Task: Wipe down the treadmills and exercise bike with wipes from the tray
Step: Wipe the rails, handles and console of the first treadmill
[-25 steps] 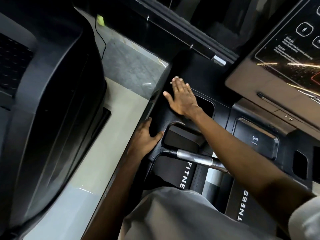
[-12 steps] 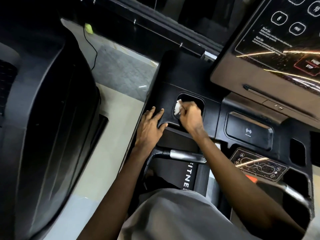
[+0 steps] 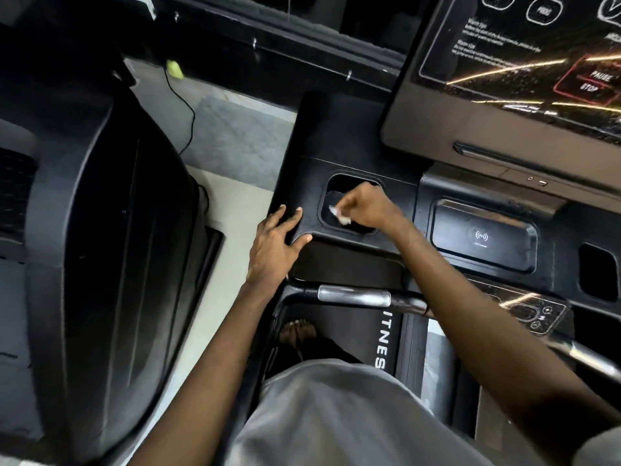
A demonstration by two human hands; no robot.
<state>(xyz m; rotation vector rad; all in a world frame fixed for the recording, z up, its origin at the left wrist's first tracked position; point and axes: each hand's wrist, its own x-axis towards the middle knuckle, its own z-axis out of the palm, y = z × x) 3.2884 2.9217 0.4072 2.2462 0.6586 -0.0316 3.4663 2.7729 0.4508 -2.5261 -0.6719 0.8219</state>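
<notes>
Head view, the only one. Wiping has moved from the flat top of the console [image 3: 336, 136] down into its pocket [image 3: 331, 191]. A second ago the right hand lay flat, fingers straight, on the console just left of the pocket. Half a second ago it had curled and dipped in with the wipe bunched. Now the right hand [image 3: 368, 206] is inside the pocket, and the wipe [image 3: 339, 217] shows as a small white scrap at the pocket's near-left side. I judge the flat left part of the console done and the pocket in hand. The screen [image 3: 504, 95] at far right, the charging pad [image 3: 482, 237] and the bar [image 3: 353, 295] nearer the body are probably still to do, though the surfaces do not show it. Neither tray nor bike is in view.

The right hand's fingers are curled down and pinch the wipe, pressing it to the pocket's floor or wall; I cannot tell which. Its wrist is bent and the forearm comes in from near right, over the bar. The left hand [image 3: 274, 243] has slid from the console's near edge up onto its near-left corner. Its fingers are spread and straight, the palm is pressed flat, and it holds nothing, so it seems to be bracing. Another treadmill [image 3: 117, 230] stands to the left, across a strip of floor [image 3: 235, 203].
</notes>
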